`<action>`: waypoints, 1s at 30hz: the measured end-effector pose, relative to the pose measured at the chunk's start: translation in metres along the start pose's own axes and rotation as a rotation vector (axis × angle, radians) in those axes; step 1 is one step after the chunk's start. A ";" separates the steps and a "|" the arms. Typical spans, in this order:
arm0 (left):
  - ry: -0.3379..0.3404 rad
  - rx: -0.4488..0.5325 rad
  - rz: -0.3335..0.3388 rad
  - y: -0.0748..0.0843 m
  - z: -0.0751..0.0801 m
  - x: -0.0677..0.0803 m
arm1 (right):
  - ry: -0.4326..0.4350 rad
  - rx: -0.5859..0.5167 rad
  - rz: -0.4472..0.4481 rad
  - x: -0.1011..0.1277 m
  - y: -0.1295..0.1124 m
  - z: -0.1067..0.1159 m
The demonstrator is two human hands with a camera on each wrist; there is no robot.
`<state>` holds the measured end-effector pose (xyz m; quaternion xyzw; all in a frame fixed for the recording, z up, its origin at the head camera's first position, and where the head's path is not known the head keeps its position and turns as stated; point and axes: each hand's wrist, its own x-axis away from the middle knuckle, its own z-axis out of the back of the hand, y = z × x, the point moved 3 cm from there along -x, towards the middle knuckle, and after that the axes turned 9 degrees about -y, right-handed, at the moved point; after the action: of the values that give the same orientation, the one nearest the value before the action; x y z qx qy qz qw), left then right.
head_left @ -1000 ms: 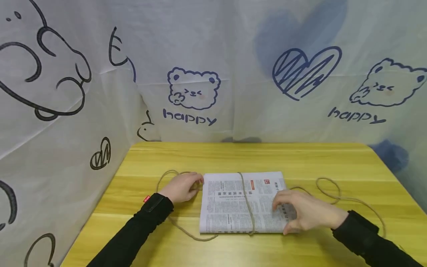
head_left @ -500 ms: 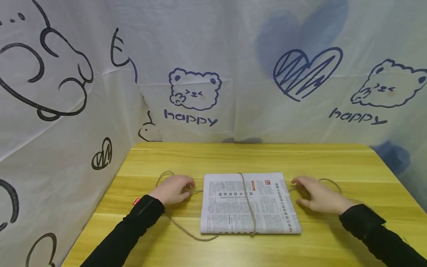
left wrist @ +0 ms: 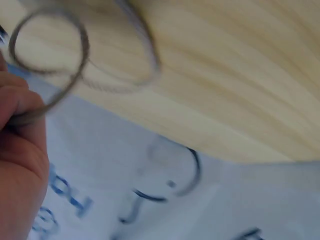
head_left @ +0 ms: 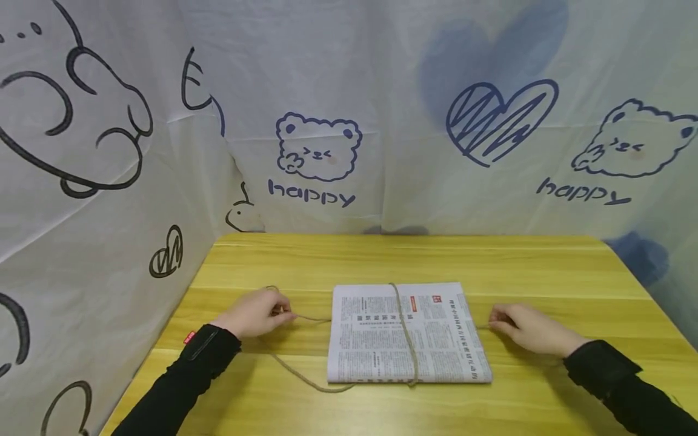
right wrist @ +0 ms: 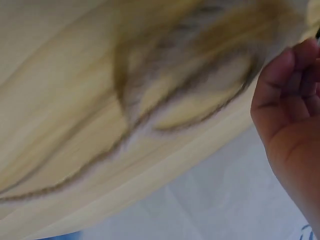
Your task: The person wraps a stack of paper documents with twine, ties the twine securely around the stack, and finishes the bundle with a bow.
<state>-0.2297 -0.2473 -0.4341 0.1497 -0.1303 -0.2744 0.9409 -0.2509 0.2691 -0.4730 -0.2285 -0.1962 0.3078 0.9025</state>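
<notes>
A folded stack of newspaper [head_left: 368,351] lies in the middle of the table, with a strand of twine [head_left: 404,324] running over it from the far edge to the near edge. To its left, my left hand [head_left: 252,315] pinches the twine that comes out from the stack's left side. In the left wrist view, the twine [left wrist: 85,45] loops away from that hand's fingers. On the other side, my right hand [head_left: 537,330] pinches the twine at the stack's right edge, fingers curled. The right wrist view shows blurred twine loops [right wrist: 65,182] lying beside that hand.
The yellow wood-grain table [head_left: 414,257] has rounded far corners. A white cloth [head_left: 403,163] with drawn bears and hearts hangs behind it and along the left side. A loose twine tail [head_left: 305,379] curves near the stack's front left corner.
My right hand has moved off the newspaper to the right and taken hold of the twine there. My left hand has drawn away to the left, still holding its twine.
</notes>
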 end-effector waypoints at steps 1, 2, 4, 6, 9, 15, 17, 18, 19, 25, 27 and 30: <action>0.013 -0.005 0.024 -0.006 0.005 0.005 | -0.001 -0.011 0.005 0.003 0.002 0.002; 0.024 -0.009 0.050 -0.012 0.010 0.010 | -0.008 -0.027 0.009 0.006 0.004 0.004; 0.052 -0.026 0.094 -0.025 0.023 0.021 | -0.019 -0.060 0.016 0.013 0.007 0.008; 0.059 -0.020 0.137 -0.038 0.037 0.032 | -0.027 -0.093 0.025 0.019 0.010 0.013; 0.083 -0.038 0.192 -0.053 0.059 0.047 | -0.007 -0.130 0.035 0.027 0.015 0.022; 0.122 -0.167 0.341 -0.066 0.099 0.071 | 0.169 -0.056 0.048 0.044 0.022 0.047; 0.150 -0.202 0.368 -0.067 0.110 0.074 | 0.233 -0.018 0.026 0.048 0.024 0.055; 0.166 -0.217 0.378 -0.067 0.113 0.074 | 0.261 -0.007 0.010 0.050 0.024 0.058; 0.180 -0.228 0.382 -0.067 0.116 0.073 | 0.284 -0.002 -0.011 0.051 0.024 0.060; 0.031 -0.197 0.356 -0.053 0.100 0.054 | 0.434 0.202 -0.071 0.047 0.010 0.062; -0.047 -0.165 0.332 -0.043 0.086 0.045 | 0.464 0.262 -0.042 0.039 -0.001 0.054; -0.097 -0.125 0.269 -0.022 0.060 0.027 | 0.413 0.265 0.016 0.024 -0.018 0.038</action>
<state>-0.2382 -0.2926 -0.3819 0.0584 -0.1771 -0.1602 0.9693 -0.2438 0.2831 -0.4276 -0.1679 0.0365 0.2847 0.9431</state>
